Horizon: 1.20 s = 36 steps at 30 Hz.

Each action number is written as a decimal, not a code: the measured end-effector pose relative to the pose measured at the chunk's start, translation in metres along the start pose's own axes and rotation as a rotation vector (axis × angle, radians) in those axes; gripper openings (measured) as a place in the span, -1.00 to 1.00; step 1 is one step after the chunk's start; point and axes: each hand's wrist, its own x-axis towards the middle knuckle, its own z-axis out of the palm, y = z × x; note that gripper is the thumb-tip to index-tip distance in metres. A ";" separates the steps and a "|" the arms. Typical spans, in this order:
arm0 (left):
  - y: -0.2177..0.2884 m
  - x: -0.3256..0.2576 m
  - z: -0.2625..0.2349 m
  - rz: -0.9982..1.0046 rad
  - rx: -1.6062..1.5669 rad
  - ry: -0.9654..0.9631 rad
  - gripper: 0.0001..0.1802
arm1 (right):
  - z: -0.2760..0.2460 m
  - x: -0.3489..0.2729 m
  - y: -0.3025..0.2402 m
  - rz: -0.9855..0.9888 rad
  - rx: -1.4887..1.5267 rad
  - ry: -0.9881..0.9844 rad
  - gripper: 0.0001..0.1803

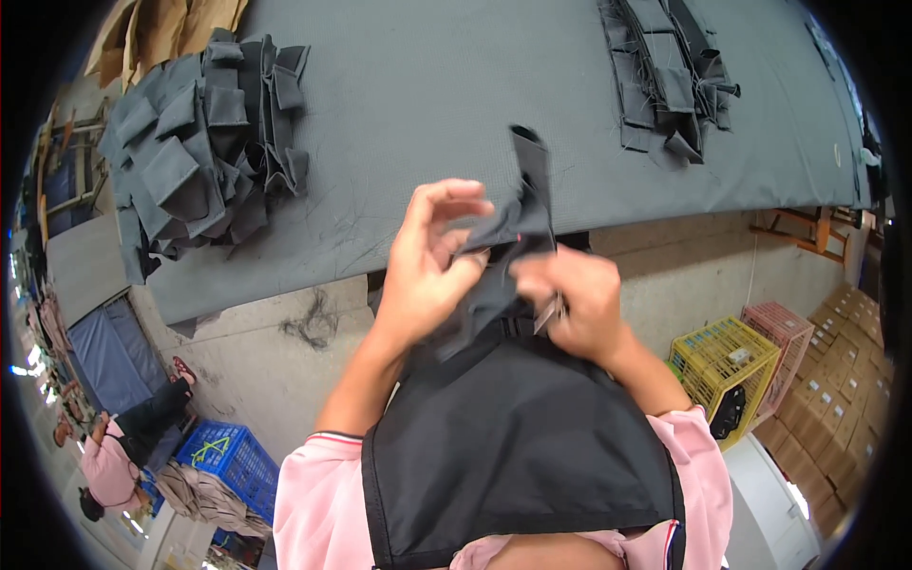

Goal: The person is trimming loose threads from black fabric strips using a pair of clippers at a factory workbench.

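A dark grey fabric piece (537,195), folded and strip-like, is held up in front of my apron, just off the table's near edge. My left hand (427,271) pinches its left side between thumb and fingers, the upper fingers curled above it. Closed at the fabric's lower right is my right hand (579,294). From under its fingers pokes a small metal tool (551,312), blurred, with the look of thread snips. Motion smears both hands' fingertips and the fabric between them.
The table (408,104) has a grey cover with loose threads. On it lie a left pile of grey fabric pieces (195,142) and a right pile (665,76). Yellow crate (722,370) and cartons (826,399) stand right; a blue crate (228,465) and a seated person (119,456) are left.
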 end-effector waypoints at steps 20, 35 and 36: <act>-0.023 0.000 0.015 -0.130 -0.187 0.289 -0.55 | -0.002 0.015 -0.010 0.208 -0.178 0.083 -0.65; -0.024 -0.001 0.014 -0.081 -0.092 0.307 -0.61 | 0.009 0.025 -0.012 0.059 -0.384 -0.034 -0.64; -0.024 -0.001 0.014 -0.085 -0.108 0.304 -0.61 | 0.010 0.024 -0.011 0.060 -0.385 -0.034 -0.64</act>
